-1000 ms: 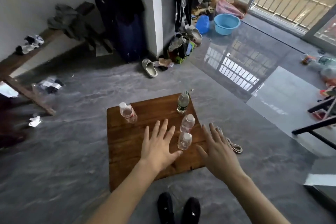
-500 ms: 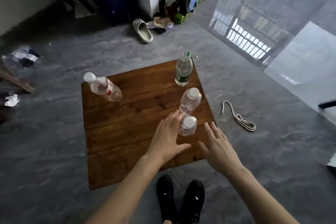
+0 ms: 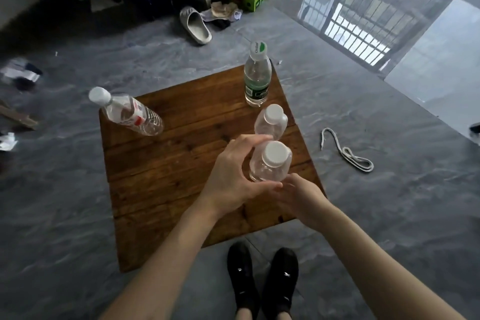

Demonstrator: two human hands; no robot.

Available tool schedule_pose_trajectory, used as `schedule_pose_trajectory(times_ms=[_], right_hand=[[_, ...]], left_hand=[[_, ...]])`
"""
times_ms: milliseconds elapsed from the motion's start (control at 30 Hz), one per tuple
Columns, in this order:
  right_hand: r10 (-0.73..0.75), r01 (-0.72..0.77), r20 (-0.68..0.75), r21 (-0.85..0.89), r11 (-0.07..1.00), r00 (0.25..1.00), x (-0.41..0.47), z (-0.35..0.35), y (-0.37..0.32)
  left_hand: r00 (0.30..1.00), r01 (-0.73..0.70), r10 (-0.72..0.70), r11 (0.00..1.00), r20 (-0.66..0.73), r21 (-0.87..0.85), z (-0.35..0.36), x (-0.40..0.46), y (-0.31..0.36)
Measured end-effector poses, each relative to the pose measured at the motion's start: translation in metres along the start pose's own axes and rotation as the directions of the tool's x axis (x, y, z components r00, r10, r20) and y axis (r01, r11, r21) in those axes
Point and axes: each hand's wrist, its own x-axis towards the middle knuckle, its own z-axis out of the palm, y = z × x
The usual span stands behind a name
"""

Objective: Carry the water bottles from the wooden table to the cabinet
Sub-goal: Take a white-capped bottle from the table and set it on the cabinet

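Clear plastic, white-capped and short, the nearest small water bottle point(image 3: 270, 163) stands near the right edge of the square brown wooden table point(image 3: 161, 176) with the left hand point(image 3: 233, 176) curled round its left side: fingers wrap the far side of the body, the thumb lies along the near side below it. The right hand point(image 3: 301, 197) sits just beside the bottle's near right base, its fingertips reaching under the left thumb; whether they touch the bottle cannot be told, and how far that hand is closed is hidden.

Half a second ago both hands were flat and spread above the table, the left only brushing this bottle and the right apart from it; now the left has closed on it and the right has come in beneath.

Just beyond stands a second small clear bottle with a white cap point(image 3: 271, 122), touching or nearly touching the left fingers. Farther still, at the far right corner, is a taller clear bottle with a green label and green-and-white cap point(image 3: 256, 78). At the far left corner a tall clear bottle with a red-and-white label point(image 3: 127, 113) appears to lean leftward.

On the grey marbled floor point(image 3: 65, 202), a grey cord point(image 3: 348, 156) lies right of the table, a beige slipper point(image 3: 196, 24) lies beyond it, and two black shoes point(image 3: 262, 278) show at the near edge.
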Motion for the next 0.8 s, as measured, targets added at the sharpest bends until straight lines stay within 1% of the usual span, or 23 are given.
schedule_pose_trajectory(times_ms=[33, 67, 100, 167, 333, 500, 633, 800], right_hand=[[0.034, -0.045, 0.074, 0.150, 0.988, 0.997, -0.005, -0.001, -0.003], [0.038, -0.070, 0.130, 0.252, 0.965, 0.991, -0.009, -0.002, -0.006], [0.029, -0.082, 0.166, 0.323, 0.943, 0.986, -0.012, -0.004, -0.009], [0.022, -0.108, 0.210, 0.404, 0.909, 0.977, -0.017, -0.008, -0.013], [-0.021, -0.117, 0.269, 0.486, 0.866, 0.963, -0.035, -0.011, -0.024], [-0.057, -0.103, 0.274, 0.535, 0.839, 0.960, -0.077, -0.017, -0.047], [-0.108, -0.065, 0.274, 0.555, 0.829, 0.956, -0.134, -0.021, -0.080], [-0.174, 0.013, 0.239, 0.554, 0.832, 0.955, -0.228, -0.032, -0.132]], left_hand=[[1.000, -0.019, 0.019, 1.000, 0.015, 0.007, -0.005, 0.001, 0.008], [0.999, -0.036, 0.036, 0.999, 0.028, 0.013, -0.010, 0.001, 0.015], [0.998, -0.050, 0.049, 0.999, 0.034, 0.013, -0.014, 0.003, 0.021], [0.997, -0.070, 0.070, 0.998, 0.034, -0.006, -0.021, 0.005, 0.031], [0.990, -0.131, 0.133, 0.990, 0.043, -0.049, -0.034, 0.010, 0.060], [0.986, -0.157, 0.161, 0.984, 0.046, -0.088, -0.053, 0.013, 0.105], [0.986, -0.157, 0.163, 0.979, 0.035, -0.128, -0.078, 0.018, 0.160], [0.982, -0.184, 0.187, 0.961, -0.003, -0.206, -0.117, 0.027, 0.251]])
